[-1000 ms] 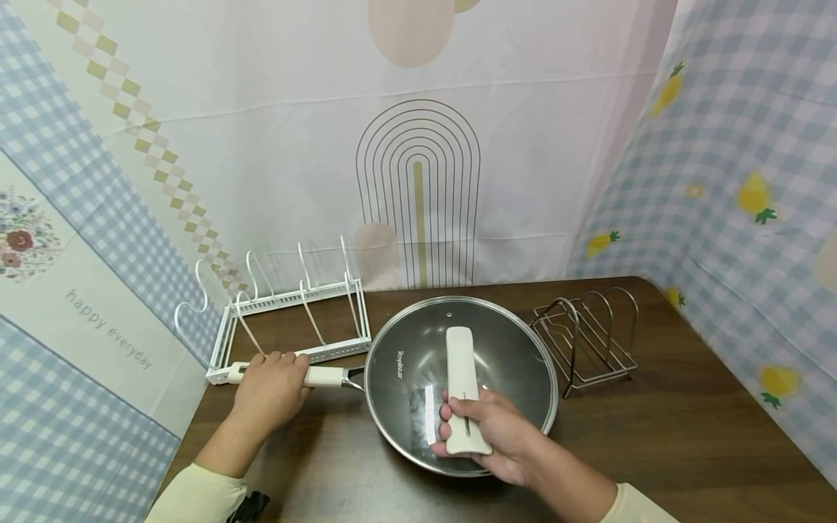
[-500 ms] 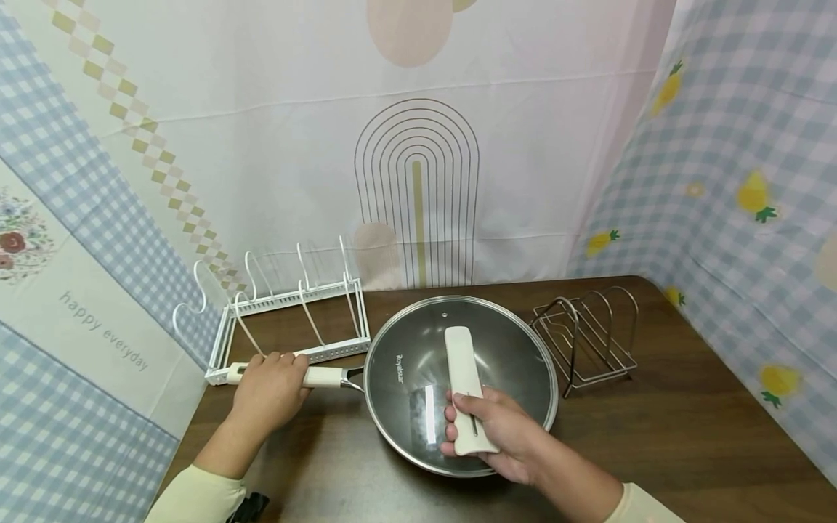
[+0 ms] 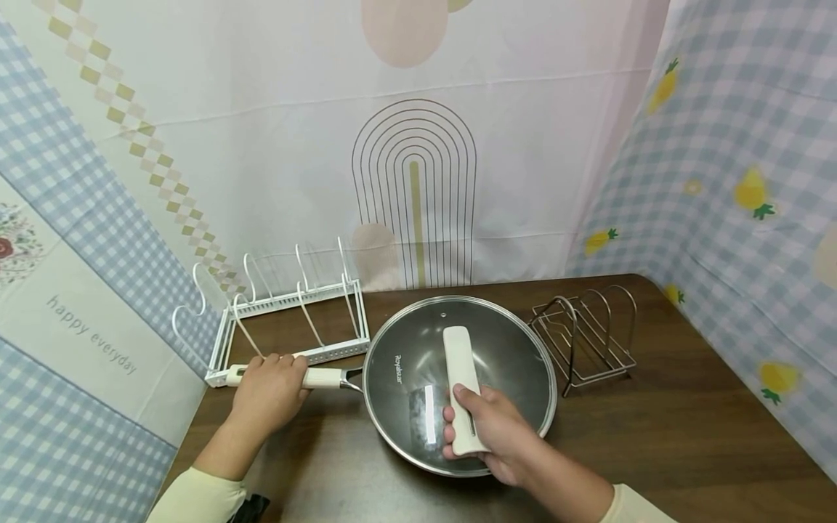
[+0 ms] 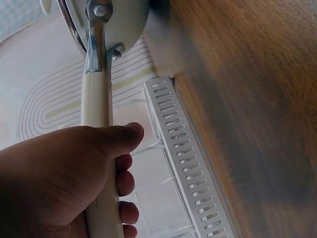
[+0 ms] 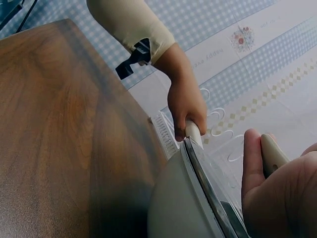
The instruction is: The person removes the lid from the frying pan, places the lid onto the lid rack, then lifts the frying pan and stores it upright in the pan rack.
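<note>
Fingers (image 3: 458, 425) round cream handle, glass lid (image 3: 418, 363) w/ steel rim.

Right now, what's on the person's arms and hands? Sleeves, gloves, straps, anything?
Both hands are bare: no gloves, rings or watch visible on the left hand or the right hand. Each forearm ends in a pale cream long sleeve, pushed back above the wrist. A small black clip or strap piece sits at the left cuff. No markings or print show on the fabric.
</note>
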`<state>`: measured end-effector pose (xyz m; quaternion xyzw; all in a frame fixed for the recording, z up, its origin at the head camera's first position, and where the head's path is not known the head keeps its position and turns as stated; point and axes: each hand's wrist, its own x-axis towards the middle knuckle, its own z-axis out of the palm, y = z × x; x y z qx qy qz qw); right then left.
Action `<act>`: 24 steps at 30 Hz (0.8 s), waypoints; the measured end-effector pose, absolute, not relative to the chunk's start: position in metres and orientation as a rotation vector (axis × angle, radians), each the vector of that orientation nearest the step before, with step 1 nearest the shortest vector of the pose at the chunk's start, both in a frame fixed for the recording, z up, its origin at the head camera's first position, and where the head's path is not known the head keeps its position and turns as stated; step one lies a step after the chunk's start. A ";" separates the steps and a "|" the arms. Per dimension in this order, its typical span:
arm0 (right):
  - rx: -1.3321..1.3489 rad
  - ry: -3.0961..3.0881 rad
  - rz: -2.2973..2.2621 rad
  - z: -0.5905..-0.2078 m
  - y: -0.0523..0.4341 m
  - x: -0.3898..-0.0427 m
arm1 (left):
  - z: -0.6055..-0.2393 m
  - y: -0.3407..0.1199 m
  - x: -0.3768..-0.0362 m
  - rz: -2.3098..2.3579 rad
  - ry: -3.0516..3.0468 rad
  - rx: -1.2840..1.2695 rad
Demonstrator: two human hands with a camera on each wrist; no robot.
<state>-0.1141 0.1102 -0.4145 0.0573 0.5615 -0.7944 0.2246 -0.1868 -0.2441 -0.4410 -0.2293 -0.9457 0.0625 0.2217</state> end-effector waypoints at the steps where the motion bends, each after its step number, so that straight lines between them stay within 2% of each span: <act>1: 0.160 1.560 -2.192 -0.415 0.110 -0.114 | -0.441 -0.244 -0.187 0.174 -2.616 -0.633; 24: 0.082 1.757 -2.167 -0.418 0.105 -0.112 | -0.441 -0.245 -0.186 0.144 -2.594 -0.630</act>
